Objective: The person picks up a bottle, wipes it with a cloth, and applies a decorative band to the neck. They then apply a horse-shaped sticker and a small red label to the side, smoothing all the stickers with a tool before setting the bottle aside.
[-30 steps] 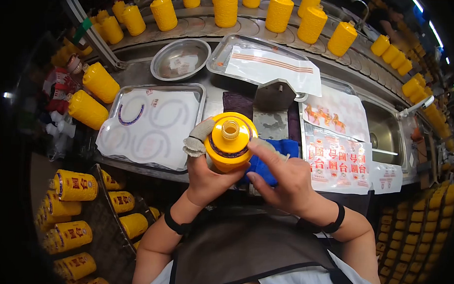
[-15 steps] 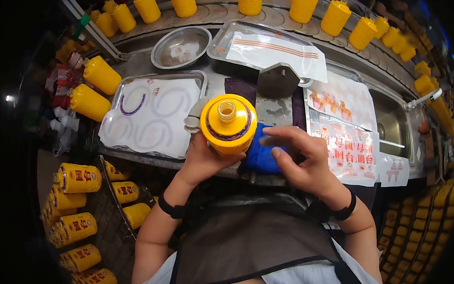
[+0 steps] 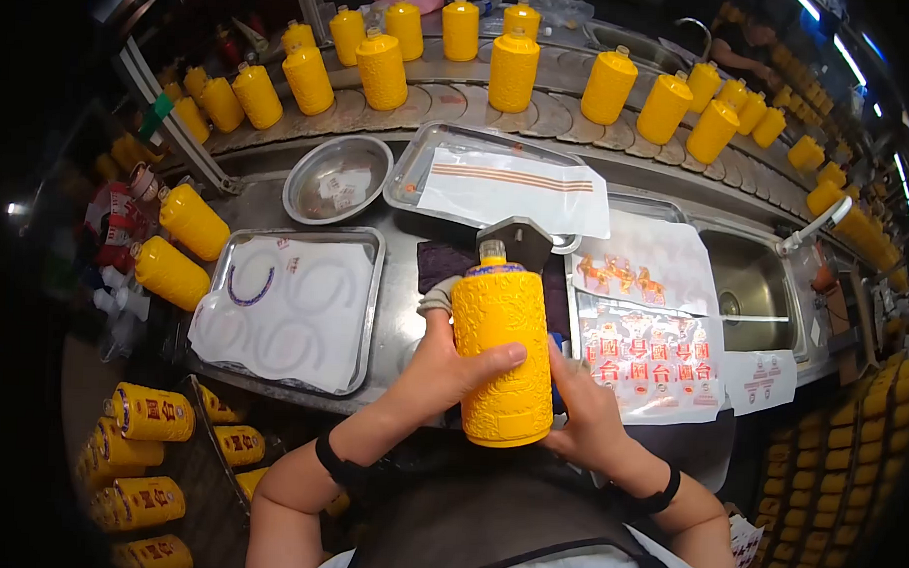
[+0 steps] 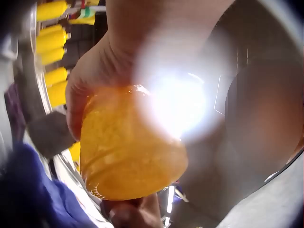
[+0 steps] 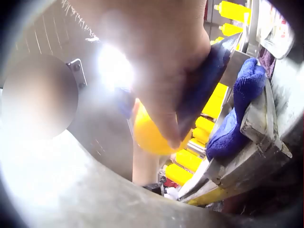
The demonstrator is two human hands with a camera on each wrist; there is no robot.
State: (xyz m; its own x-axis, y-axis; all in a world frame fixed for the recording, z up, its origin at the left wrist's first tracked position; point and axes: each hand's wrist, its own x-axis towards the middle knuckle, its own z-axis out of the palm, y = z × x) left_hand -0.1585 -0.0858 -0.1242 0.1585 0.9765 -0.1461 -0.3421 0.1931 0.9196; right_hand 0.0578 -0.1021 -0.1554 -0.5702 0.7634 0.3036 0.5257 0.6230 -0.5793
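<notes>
Tilted with its neck away from the body, a yellow embossed bottle (image 3: 501, 396) (image 4: 128, 152) (image 5: 152, 135) is gripped by the left hand (image 3: 447, 369) (image 4: 109, 61), whose thumb lies across its near side. A dark blue and red band rings the shoulder below the clear neck. The right hand (image 3: 595, 419) (image 5: 164, 66) is at the bottle's right side near the base, holding a dark blue cloth (image 5: 206, 88) against it; the bottle hides part of those fingers in the head view. Another blue cloth (image 5: 237, 114) lies on the bench edge in the right wrist view.
A tray (image 3: 373, 311) with a ring-patterned sheet stands left, a metal bowl (image 3: 303, 184) behind it. Printed sheets (image 3: 652, 366) lie right, beside a sink (image 3: 740, 284). A dark metal bracket (image 3: 516, 236) rises beyond the bottle; a conveyor (image 3: 441, 103) carries yellow bottles.
The bottle has gone from neck toward the camera to lying tilted with its side showing. The right hand has come to the bottle's side with a blue cloth. The head view has shifted.
</notes>
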